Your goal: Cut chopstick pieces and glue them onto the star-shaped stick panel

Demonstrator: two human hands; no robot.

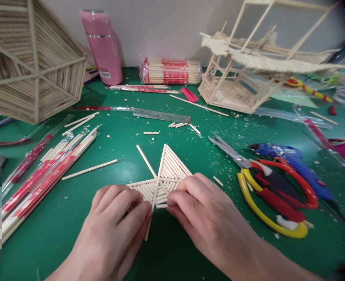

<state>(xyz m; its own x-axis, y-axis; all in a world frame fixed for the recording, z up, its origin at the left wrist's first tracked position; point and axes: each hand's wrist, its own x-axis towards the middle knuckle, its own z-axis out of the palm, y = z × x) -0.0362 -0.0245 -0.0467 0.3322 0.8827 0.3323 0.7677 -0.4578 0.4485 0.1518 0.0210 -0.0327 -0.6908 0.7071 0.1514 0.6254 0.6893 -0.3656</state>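
Note:
A small panel of glued wooden chopsticks (172, 166) lies low over the green table, with crossing sticks and sections filled by parallel cut pieces. My left hand (115, 218) is closed on its left edge, thumb and fingers pinched together. At the opposite edge, my right hand (203, 208) pinches the panel near a short piece at the lower side. Fingertips hide parts of both edges. One stick end (148, 230) juts out below, beside my left thumb, and a thin stick (146, 160) pokes out at the upper left.
Scissors (231, 152) with red and yellow handles and a blue glue gun (295, 164) lie right. Wrapped chopsticks (52, 175) lie left. Behind stand a stick-built polygonal roof (36, 74), a pink bottle (102, 47), a chopstick bundle (171, 71) and a stick pavilion model (228, 91).

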